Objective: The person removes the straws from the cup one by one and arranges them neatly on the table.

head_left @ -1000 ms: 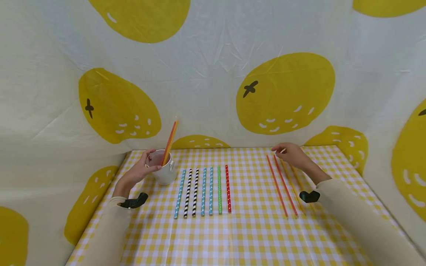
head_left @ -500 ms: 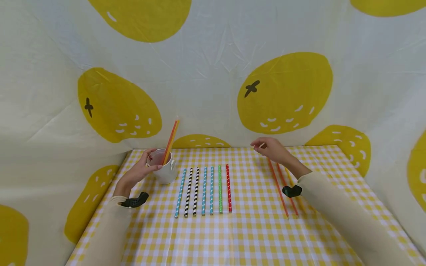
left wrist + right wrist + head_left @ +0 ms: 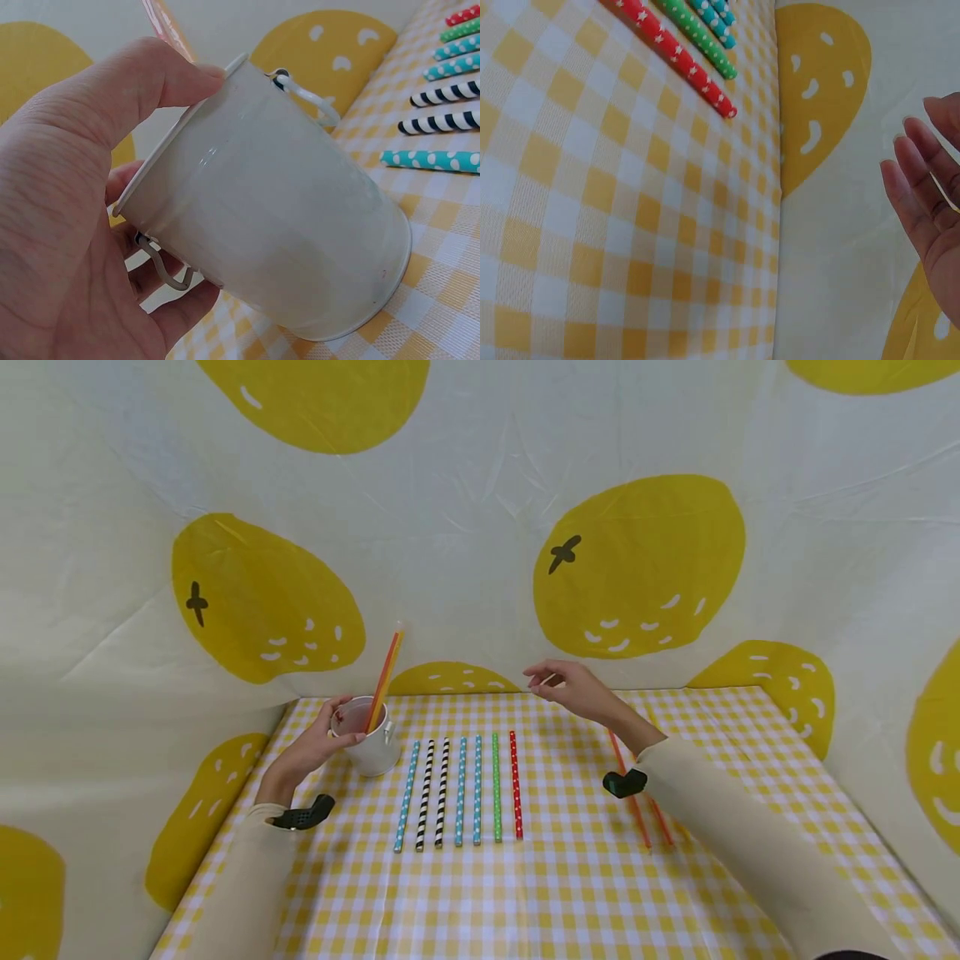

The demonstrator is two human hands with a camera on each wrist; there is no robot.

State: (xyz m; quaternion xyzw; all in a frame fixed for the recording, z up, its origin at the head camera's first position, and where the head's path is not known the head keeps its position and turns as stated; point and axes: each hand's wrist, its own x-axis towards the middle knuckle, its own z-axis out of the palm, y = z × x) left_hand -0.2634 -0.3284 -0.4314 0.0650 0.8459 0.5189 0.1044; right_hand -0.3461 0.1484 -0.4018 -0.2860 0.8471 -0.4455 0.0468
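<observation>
A small white metal pail [image 3: 372, 752] stands on the table at the left, tilted-looking in the left wrist view. My left hand [image 3: 309, 747] grips its rim, thumb on the near side and fingers round the other. Orange and yellow straws [image 3: 384, 681] lean upright out of the pail. My right hand [image 3: 570, 687] hovers near the table's back edge with loosely bent fingers, and nothing shows between them in the right wrist view. Closest to it are a red straw with white stars [image 3: 676, 56] and a green dotted straw [image 3: 705, 41].
Between the hands lie blue dotted straws [image 3: 406, 797] and black-and-white striped straws [image 3: 424, 793] in a row. Orange straws [image 3: 632, 797] lie at the right, partly hidden by my right forearm. A checked cloth [image 3: 480, 910] covers the table; a fruit-print sheet [image 3: 465, 568] hangs behind it.
My right hand has moved left from above the orange and yellow straws towards the middle of the back edge. My left hand and the pail stay in place.
</observation>
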